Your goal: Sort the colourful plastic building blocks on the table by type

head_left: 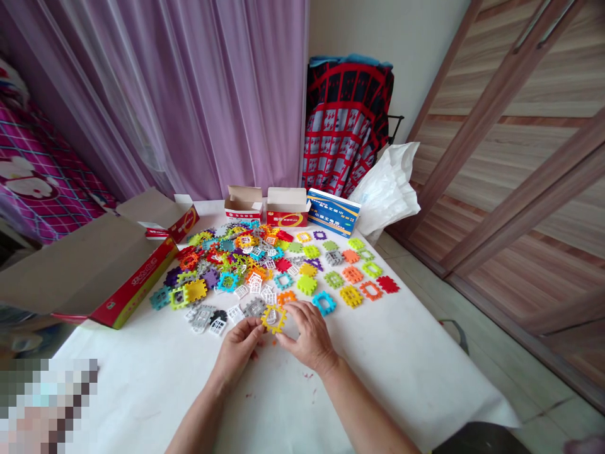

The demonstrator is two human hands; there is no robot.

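Note:
Near the front of the table, a yellow frame-shaped plastic building block [274, 320] with toothed edges is held up between my hands. My left hand [240, 343] pinches its left side between thumb and fingers. On its right, my right hand [309, 334] has thumb and fingers apart, curved around that edge; whether they touch it is unclear. Just beyond lie an orange block [286, 297], a grey block [255, 308] and a blue frame block [324, 303]. White window pieces [235, 314] lie to the left, by a black round-topped piece [218, 318].
A heap of mixed toothed blocks [227, 252] covers the table's far middle, with loose rows to its right. Open red boxes [287, 219], a blue box [333, 212] and a large red carton [135, 284] stand around it. A white bag [387, 186] rests at the back right.

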